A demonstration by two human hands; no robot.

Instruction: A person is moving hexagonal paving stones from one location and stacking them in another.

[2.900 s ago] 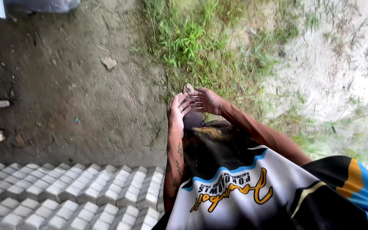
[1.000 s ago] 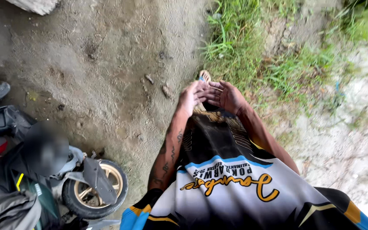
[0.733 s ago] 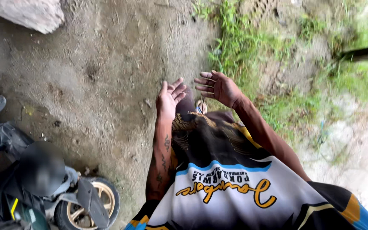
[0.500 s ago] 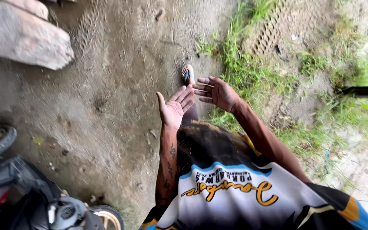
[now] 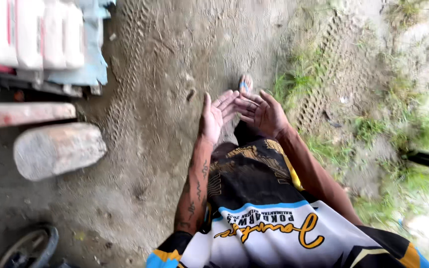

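I see both hands raised together over the dirt ground point(image 5: 165, 99): the left hand point(image 5: 214, 119) open and flat, fingers spread, holding nothing; the right hand point(image 5: 264, 113) loosely open, empty, its fingertips touching the left's. Just beyond the hands shows a sandalled foot point(image 5: 246, 83). Well left of the hands lies a grey concrete block point(image 5: 58, 149); grass point(image 5: 373, 129) grows right of them.

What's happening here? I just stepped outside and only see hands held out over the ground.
A person stands on packed dirt with both hands raised in front of them and holding nothing. The left hand is open, palm turned inward, and the right hand has its fingers spread, its fingertips meeting those of the left. A sandalled foot shows beyond the hands. To the left lie a rounded concrete block and a plank, with white sacks behind them. Grass grows on the right.
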